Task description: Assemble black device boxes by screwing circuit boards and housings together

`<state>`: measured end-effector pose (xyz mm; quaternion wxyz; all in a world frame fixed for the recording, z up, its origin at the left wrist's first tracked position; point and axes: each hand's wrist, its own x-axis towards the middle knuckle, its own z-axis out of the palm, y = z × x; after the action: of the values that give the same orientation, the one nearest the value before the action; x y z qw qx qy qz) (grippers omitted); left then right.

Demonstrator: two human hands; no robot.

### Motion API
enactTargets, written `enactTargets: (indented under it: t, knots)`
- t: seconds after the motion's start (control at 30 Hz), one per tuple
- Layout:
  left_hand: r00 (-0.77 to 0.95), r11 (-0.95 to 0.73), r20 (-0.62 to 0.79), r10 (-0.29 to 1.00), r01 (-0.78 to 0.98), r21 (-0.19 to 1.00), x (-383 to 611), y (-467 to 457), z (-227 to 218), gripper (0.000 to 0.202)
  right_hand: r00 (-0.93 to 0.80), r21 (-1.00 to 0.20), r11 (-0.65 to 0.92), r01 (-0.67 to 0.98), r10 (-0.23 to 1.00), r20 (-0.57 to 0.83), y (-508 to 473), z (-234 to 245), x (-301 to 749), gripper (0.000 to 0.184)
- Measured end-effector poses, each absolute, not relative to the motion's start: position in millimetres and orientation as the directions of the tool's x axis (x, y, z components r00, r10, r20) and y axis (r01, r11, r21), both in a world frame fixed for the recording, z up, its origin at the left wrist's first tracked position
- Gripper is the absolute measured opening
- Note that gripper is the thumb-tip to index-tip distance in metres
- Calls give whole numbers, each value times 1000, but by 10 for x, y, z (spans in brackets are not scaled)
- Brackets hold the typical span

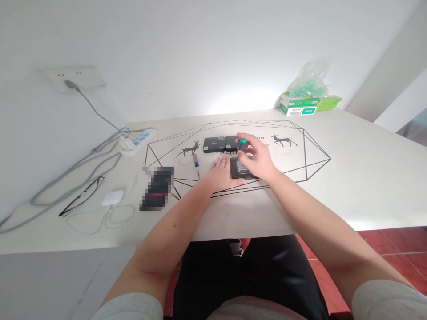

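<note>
My right hand point(259, 156) grips a screwdriver by its green and black handle point(243, 144), held upright over a small black device. The fingers hide the tool's lower end. This black device point(235, 173) lies on the table with a pale, ribbed panel showing inside its frame. My left hand point(217, 177) rests flat at its left side, fingers stretched out and thumb along the near edge. Just beyond the hands sit two flat black boxes, the left one point(214, 144) fully visible and the right one point(231, 142) partly covered by my right fingers.
Left of my hand lies a small screwdriver with a pink and blue handle point(196, 161). Farther left are a blurred-out dark phone-like object point(156, 189), glasses point(82, 195), a white case point(113, 198) and a power strip point(138, 142) with cables. Boxes point(298, 104) stand back right.
</note>
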<state>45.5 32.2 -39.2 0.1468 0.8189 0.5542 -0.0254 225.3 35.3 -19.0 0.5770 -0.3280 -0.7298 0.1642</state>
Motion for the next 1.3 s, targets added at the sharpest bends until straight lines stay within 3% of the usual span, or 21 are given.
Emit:
enactTargets:
  t: [0.77, 0.97, 1.1, 1.2, 1.3]
  knots:
    - [393, -345, -186, 901, 906, 244, 439, 352, -446, 134, -174, -622, 743, 248, 665, 726, 339, -136, 2249, 33]
    - [384, -334, -198, 902, 911, 243, 441, 331, -411, 131, -100, -648, 718, 254, 686, 721, 369, -187, 2218, 40]
    - [374, -328, -203, 905, 917, 228, 447, 334, -415, 130, -118, -713, 682, 162, 731, 673, 372, -224, 2220, 49]
    - [376, -330, -201, 905, 916, 230, 453, 335, -422, 129, -152, -721, 683, 118, 729, 667, 363, -229, 2222, 40]
    - [378, -328, -194, 905, 912, 245, 454, 329, -419, 130, -123, -673, 714, 196, 698, 705, 357, -220, 2211, 36]
